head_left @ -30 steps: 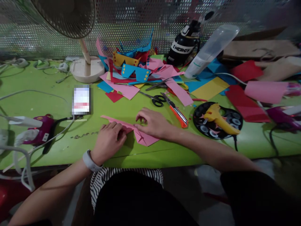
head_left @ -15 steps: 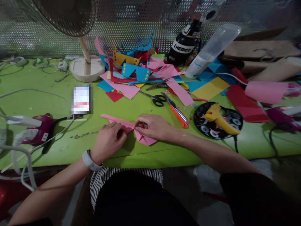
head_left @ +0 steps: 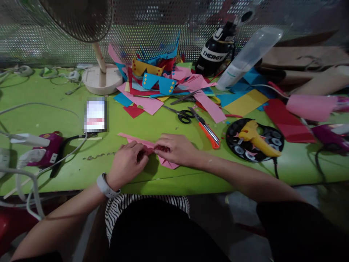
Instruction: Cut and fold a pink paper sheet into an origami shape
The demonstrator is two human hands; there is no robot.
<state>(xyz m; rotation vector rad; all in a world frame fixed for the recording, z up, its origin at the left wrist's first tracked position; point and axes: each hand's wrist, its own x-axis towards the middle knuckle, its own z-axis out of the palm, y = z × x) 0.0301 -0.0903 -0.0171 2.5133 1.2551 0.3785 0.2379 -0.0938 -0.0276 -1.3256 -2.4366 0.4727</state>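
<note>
A piece of pink paper (head_left: 170, 163) with creases lies low over the green table, partly covered by both hands. Its narrow folded strip (head_left: 136, 139) runs out to the upper left. My left hand (head_left: 129, 160), with a pale watch band on the wrist, is closed on the paper's left part, fingers curled. From the right, my right hand (head_left: 177, 150) pinches the paper near its middle, thumb and fingertips together. The two hands' fingertips are close to each other. What lies under the fingers is hidden.
Beyond the hands are black-handled scissors (head_left: 185, 116) and an orange utility knife (head_left: 209, 134). A yellow glue gun (head_left: 257, 140) rests on a black round tray at right. Coloured paper and blue paper glasses (head_left: 158, 83) pile up behind. A lit phone (head_left: 95, 114) and purple power strip (head_left: 49, 147) are left.
My right hand has shifted slightly left, its fingertips nearer my left hand and covering more of the pink paper. My left hand stays nearly in place on it.
</note>
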